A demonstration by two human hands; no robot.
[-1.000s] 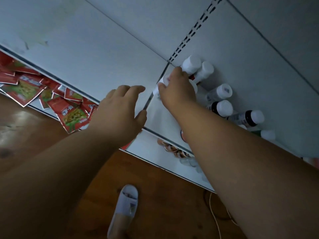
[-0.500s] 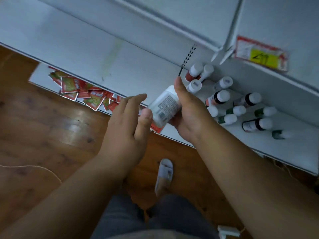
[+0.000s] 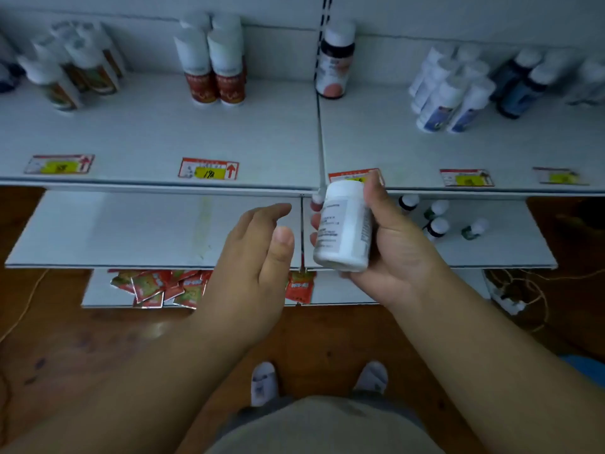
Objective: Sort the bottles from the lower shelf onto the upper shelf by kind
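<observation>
Lifted clear of the lower shelf (image 3: 510, 247), the white bottle (image 3: 343, 227) now sits wrapped in our right hand (image 3: 389, 250), left hand (image 3: 258, 260) loose beside it; matching white bottles (image 3: 445, 93) wait on the upper shelf (image 3: 376, 142).

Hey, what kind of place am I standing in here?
Probably a shop aisle, or a mock one: white shelving, price tags along the shelf edge, and bottles grouped by kind. Your right hand holds a white bottle.
</observation>
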